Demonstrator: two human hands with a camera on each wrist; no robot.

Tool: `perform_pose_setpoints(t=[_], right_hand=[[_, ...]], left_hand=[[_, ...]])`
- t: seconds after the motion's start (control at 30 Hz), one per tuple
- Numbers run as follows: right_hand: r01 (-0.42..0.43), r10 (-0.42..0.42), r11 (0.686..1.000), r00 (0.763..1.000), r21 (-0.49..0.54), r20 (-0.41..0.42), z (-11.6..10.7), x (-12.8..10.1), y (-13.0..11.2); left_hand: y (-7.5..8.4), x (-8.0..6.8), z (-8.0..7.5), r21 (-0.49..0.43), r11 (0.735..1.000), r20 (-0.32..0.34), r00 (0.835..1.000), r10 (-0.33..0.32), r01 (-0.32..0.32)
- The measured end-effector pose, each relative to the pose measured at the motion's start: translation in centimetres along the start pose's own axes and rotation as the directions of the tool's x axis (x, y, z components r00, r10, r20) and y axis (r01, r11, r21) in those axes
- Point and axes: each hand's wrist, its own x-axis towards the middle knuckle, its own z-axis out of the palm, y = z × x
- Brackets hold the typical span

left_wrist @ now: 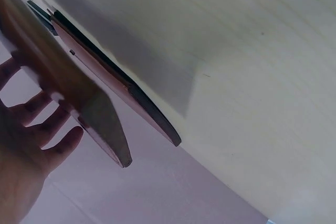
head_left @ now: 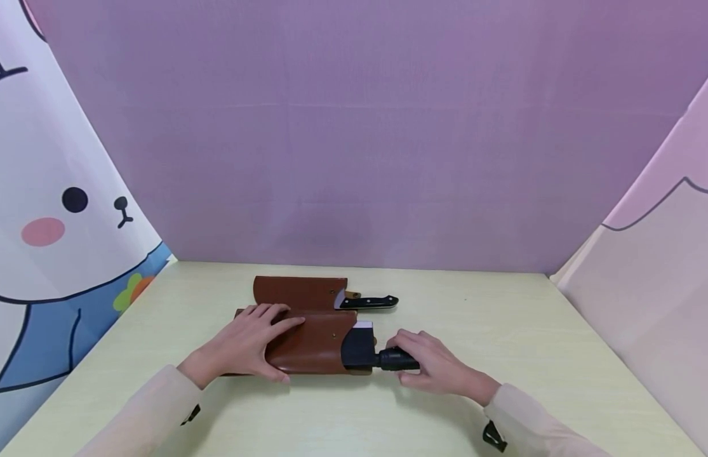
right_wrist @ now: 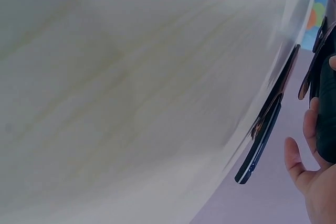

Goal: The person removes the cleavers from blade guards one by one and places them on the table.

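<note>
Right hand grips our black-handled cleaver, blade mostly inside the brown leather sheath our flat left hand presses; handle remains out.

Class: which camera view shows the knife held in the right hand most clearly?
The head view: the right hand grips the black-handled knife, its blade partly inside the near brown sheath. The right wrist view shows only a dark edge of handle; in the left wrist view it cannot be told apart.
</note>
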Motion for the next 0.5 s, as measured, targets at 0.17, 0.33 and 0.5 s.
perform_pose_setpoints(t=[0.17,0.33,0.5], right_hand=[[-0.008,0.008,1.0,1.0,0.0,0.006,-0.09,-0.07,-0.02],[-0.002,0.002,1.0,1.0,-0.003,-0.003,-0.11,-0.13,0.01],[-0.001,0.001,1.0,1.0,-0.004,-0.002,-0.26,-0.27,0.1]], left_hand=[[-0.05,0.0,0.03,-0.001,1.0,0.0,1.0,-0.002,0.002],[-0.15,-0.07,0.04,-0.004,1.0,-0.005,1.0,0.0,0.0],[-0.37,-0.2,0.06,-0.001,1.0,-0.003,1.0,-0.002,0.002]])
